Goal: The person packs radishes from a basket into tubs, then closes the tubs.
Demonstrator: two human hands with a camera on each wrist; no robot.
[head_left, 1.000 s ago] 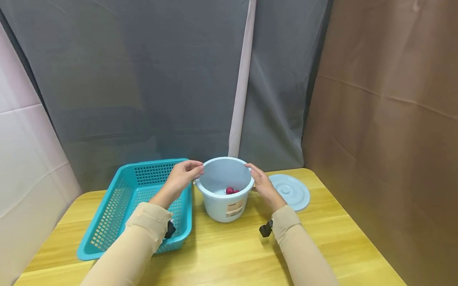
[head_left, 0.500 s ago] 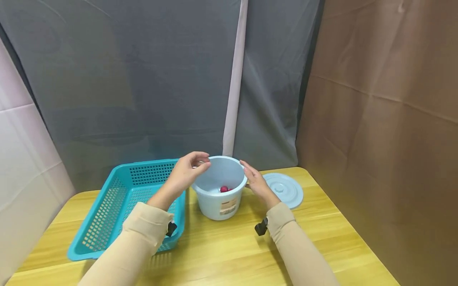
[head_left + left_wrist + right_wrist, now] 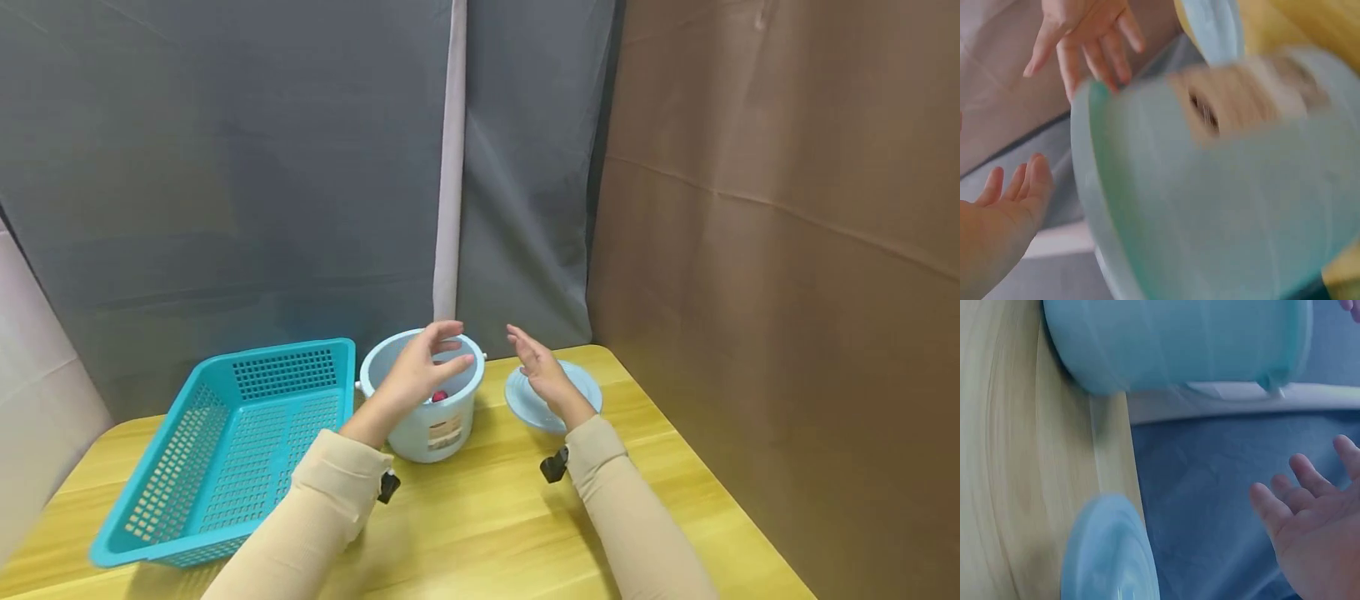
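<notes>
A light blue bucket (image 3: 438, 433) stands on the wooden table (image 3: 480, 517) with small red round things (image 3: 439, 396) inside. My left hand (image 3: 431, 365) hovers over the bucket's right rim, fingers relaxed and holding nothing. My right hand (image 3: 534, 365) is raised with straight fingers just right of the bucket, above the round light blue lid (image 3: 581, 392) lying flat on the table. The left wrist view shows the blurred bucket (image 3: 1222, 187), my left hand (image 3: 1010, 206) and my right hand (image 3: 1085, 37). In the right wrist view are the bucket (image 3: 1179, 337), the lid (image 3: 1110, 550) and my right hand (image 3: 1310, 512).
A teal perforated basket (image 3: 232, 442) lies left of the bucket, almost touching it. Grey curtains hang behind the table and a brown backdrop stands along its right side. The table's near half is bare wood.
Both hands have come off the bucket's rim and lifted. The right hand moved right, over the lid. The view swung to the right.
</notes>
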